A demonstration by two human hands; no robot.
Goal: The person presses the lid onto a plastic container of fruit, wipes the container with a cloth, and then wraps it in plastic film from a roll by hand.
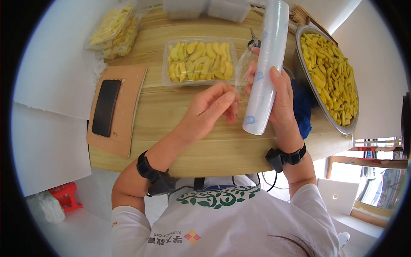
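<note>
My right hand (280, 96) is wrapped round a long roll of clear plastic film (267, 68), which stands at a slant above the table. My left hand (214, 105) pinches the loose edge of the film (245, 70), just left of the roll. Behind my left hand, a clear plastic tray (165, 64) holds rows of yellow fruit pieces (199, 60) and lies flat on the wooden table (171, 103). Small dark scissors (254, 40) lie beyond the film, partly hidden by it.
A large metal bowl (306, 77) of yellow pieces stands at the right, with a blue cloth (303, 111) beside it. Packed trays (115, 32) are stacked at the back left. A black phone (106, 107) lies on a brown folder (128, 113). Plastic containers (227, 9) stand at the back.
</note>
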